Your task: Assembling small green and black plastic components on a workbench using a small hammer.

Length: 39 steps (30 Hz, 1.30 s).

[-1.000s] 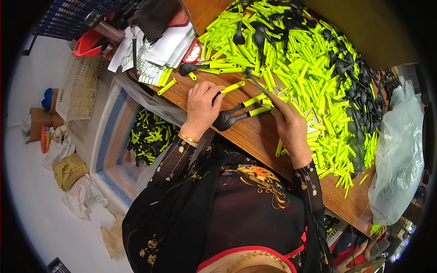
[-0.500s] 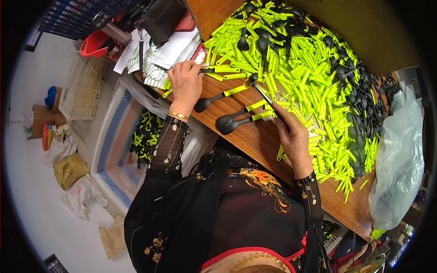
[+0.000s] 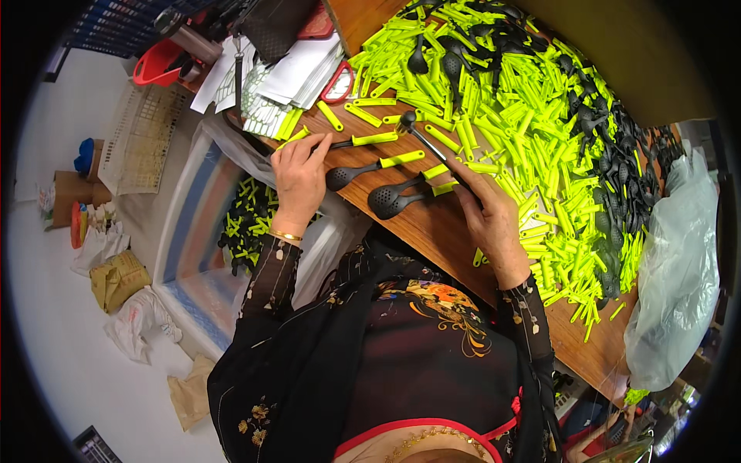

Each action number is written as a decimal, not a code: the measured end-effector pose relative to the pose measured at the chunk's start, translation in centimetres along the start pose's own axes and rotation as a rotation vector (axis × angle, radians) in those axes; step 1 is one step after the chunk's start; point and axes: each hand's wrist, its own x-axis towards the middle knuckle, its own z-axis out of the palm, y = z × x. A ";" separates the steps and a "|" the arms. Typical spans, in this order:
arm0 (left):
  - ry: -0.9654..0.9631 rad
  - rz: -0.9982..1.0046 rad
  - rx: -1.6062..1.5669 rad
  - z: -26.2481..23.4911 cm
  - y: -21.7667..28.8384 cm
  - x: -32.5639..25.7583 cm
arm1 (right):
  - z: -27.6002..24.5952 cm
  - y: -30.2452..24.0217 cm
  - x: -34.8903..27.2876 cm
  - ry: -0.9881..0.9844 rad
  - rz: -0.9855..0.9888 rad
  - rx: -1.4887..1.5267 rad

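I see my left hand (image 3: 299, 171) gripping a finished utensil (image 3: 351, 142); right hand (image 3: 488, 212) holds a hammer (image 3: 427, 145). Two assembled spoons (image 3: 386, 181) lie between; a big heap of yellow handles (image 3: 494, 100) remains.

Bright, even illumination; heavy fisheye distortion with a black circular vignette.

Light falls from above and is diffuse: the neon-yellow handles (image 3: 532, 116) heaped toward the far edge of the wooden bench (image 3: 432, 231) are saturated, near overexposed. The pale floor (image 3: 69, 339) at left reads washed out. Shadows are soft and short, visible under the left hand (image 3: 299, 179) and right hand (image 3: 490, 220) at the near bench edge. The clear plastic bag (image 3: 675, 278) at the right end shows mild sheen. Straight bench edges bow toward the rim, where detail softens; the centre is sharp, without motion blur.
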 end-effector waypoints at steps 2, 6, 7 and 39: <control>-0.039 0.007 -0.086 -0.7 0.8 0.6 | 0.8 0.0 0.7 0.002 -0.040 0.002; 0.003 -0.072 -0.190 0.0 1.7 0.0 | 2.0 -0.1 1.5 -0.045 -0.077 -0.055; 0.002 -0.075 -0.191 0.6 1.8 0.1 | 2.2 -0.4 1.5 -0.048 -0.076 -0.056; 0.114 -0.326 -0.251 4.1 5.6 1.4 | 1.3 0.6 2.4 0.195 -0.045 -0.082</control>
